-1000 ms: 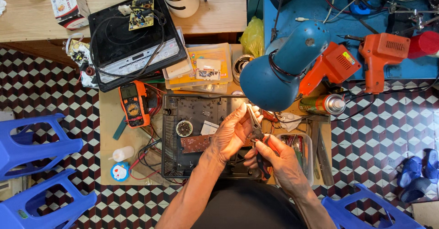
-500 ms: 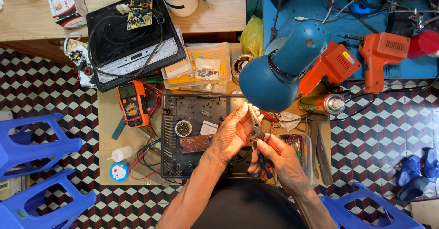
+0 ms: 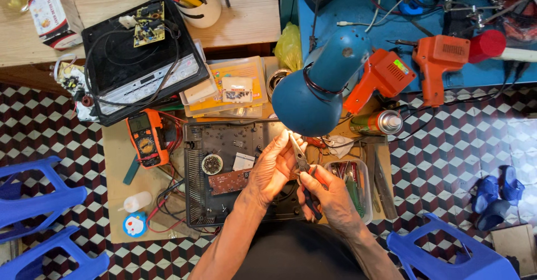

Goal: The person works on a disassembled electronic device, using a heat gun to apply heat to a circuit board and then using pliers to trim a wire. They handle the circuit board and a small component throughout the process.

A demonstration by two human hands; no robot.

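Head view: hands at frame centre over open casing.
Right hand clamped on pliers; left hand pinching near their tip.

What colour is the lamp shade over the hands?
Blue; the lamp shade shows best in the head view.

The scene is bright and mostly sharp, with a blue lamp throwing a hot glare spot onto the left hand, daylight washing out the floor at right, and soft, short shadows elsewhere.
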